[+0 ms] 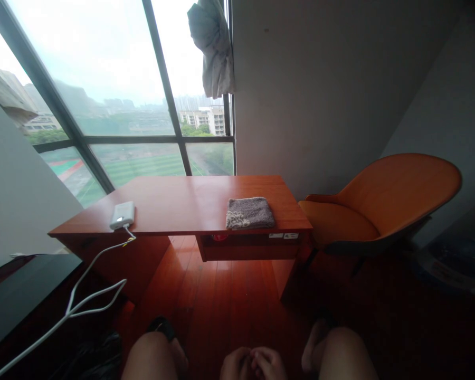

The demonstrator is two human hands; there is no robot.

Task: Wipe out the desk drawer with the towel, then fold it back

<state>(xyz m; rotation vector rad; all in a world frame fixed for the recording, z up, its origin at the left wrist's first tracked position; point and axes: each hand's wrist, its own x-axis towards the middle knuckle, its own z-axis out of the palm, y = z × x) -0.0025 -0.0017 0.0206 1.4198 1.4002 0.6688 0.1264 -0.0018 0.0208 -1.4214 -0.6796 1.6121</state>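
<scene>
At the bottom of the view, between my knees, my left hand [236,364] and my right hand [269,363] meet at the fingertips. Both are closed, with fingers curled in. Shadow and the lower picture edge hide whether anything lies inside them. Beyond them stands a reddish wooden desk [182,203]. A folded grey-brown towel [250,212] with a patterned corner lies on it near the front edge, apart from my hands. At the desk's left front sits a white power bank [122,215] with a lit spot and a white cable [97,257] plugged in.
An orange chair [383,206] stands at the desk's right end. The cable trails down past a dark glossy surface [27,295] at the left. Under the desktop is an open shelf [249,248] with small items. Windows [103,68] rise behind, with a bunched curtain [214,47].
</scene>
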